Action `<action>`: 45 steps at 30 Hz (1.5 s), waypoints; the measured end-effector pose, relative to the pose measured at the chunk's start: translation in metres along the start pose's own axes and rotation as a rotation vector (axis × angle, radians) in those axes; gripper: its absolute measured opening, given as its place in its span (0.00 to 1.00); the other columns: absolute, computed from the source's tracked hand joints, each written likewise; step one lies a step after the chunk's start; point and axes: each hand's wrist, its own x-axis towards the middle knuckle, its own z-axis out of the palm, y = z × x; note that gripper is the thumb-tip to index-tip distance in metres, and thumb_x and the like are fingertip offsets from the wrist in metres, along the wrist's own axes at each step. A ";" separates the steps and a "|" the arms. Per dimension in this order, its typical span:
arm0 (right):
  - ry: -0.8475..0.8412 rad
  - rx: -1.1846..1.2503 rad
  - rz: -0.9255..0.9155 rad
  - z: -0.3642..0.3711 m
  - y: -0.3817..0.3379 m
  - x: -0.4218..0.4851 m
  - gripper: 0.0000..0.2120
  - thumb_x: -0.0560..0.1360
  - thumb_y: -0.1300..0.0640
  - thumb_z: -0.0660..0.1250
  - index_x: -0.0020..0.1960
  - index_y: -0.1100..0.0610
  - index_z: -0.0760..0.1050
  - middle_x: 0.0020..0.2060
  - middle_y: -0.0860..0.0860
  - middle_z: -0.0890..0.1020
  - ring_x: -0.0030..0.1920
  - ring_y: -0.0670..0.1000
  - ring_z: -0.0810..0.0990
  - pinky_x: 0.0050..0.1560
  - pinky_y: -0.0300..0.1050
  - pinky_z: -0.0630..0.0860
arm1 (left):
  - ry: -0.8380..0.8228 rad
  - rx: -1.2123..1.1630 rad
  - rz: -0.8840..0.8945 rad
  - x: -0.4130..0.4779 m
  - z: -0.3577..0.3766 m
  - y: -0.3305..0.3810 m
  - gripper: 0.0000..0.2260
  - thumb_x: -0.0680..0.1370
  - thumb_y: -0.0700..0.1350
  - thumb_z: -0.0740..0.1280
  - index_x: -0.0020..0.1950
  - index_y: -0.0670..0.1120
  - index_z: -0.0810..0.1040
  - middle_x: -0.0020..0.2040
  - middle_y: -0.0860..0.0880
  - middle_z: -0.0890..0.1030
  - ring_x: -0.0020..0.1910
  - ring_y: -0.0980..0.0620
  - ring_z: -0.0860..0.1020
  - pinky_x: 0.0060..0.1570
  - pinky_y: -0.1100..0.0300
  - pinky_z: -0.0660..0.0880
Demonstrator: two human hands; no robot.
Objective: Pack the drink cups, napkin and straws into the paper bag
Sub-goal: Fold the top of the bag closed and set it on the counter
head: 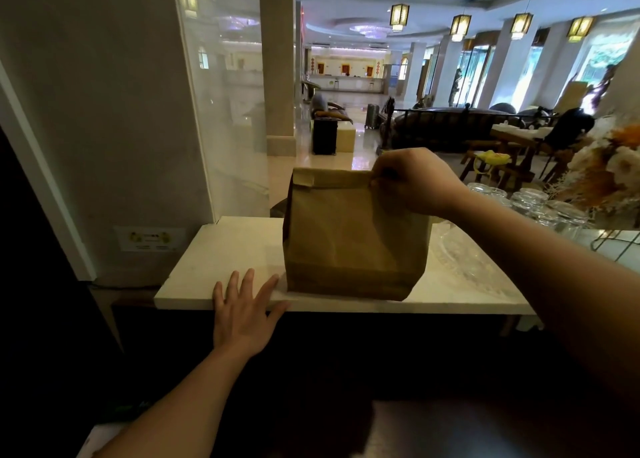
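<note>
A brown paper bag (349, 236) stands upright on the white counter (221, 250), its top folded over and flat. My right hand (412, 180) pinches the folded top at its right corner. My left hand (242, 312) rests flat at the counter's front edge, fingers spread, just left of the bag's base and holding nothing. No cups, napkin or straws show outside the bag; what is inside is hidden.
A clear glass plate (464, 260) lies on the counter right of the bag. Upturned drinking glasses (530, 201) and a dried flower arrangement (606, 170) stand at the far right. A glass panel and wall (138, 128) close off the left side.
</note>
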 end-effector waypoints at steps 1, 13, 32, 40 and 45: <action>0.008 -0.006 -0.001 0.000 0.003 0.005 0.08 0.78 0.57 0.64 0.55 0.53 0.79 0.49 0.50 0.82 0.47 0.50 0.79 0.49 0.49 0.78 | -0.003 -0.005 0.002 0.000 0.000 0.000 0.38 0.67 0.76 0.29 0.75 0.67 0.46 0.81 0.46 0.51 0.78 0.41 0.44 0.72 0.40 0.36; -0.005 0.004 -0.001 0.016 0.032 0.043 0.07 0.77 0.59 0.66 0.54 0.54 0.80 0.46 0.51 0.81 0.44 0.50 0.78 0.44 0.44 0.73 | 0.042 0.045 -0.007 0.000 0.004 0.000 0.35 0.72 0.75 0.33 0.77 0.65 0.47 0.80 0.46 0.53 0.78 0.41 0.47 0.72 0.39 0.38; -0.050 -0.043 0.045 0.056 0.048 0.069 0.09 0.78 0.55 0.63 0.56 0.52 0.78 0.48 0.50 0.81 0.46 0.51 0.79 0.43 0.45 0.75 | 0.145 0.040 0.018 -0.006 0.005 0.002 0.34 0.74 0.72 0.37 0.75 0.64 0.60 0.77 0.45 0.64 0.76 0.40 0.58 0.73 0.39 0.48; 0.031 -0.029 -0.008 0.057 0.039 0.060 0.22 0.75 0.47 0.68 0.67 0.50 0.71 0.57 0.50 0.79 0.55 0.52 0.78 0.51 0.50 0.79 | 0.090 0.030 0.006 -0.002 0.006 -0.002 0.33 0.73 0.73 0.35 0.76 0.66 0.53 0.79 0.47 0.58 0.77 0.42 0.52 0.73 0.40 0.43; 0.142 -0.090 -0.054 0.052 0.038 0.042 0.20 0.75 0.48 0.67 0.66 0.50 0.72 0.59 0.52 0.77 0.59 0.55 0.73 0.49 0.47 0.72 | -0.041 -0.012 -0.038 0.000 -0.007 0.002 0.37 0.69 0.77 0.36 0.76 0.67 0.51 0.80 0.49 0.53 0.78 0.44 0.47 0.73 0.40 0.40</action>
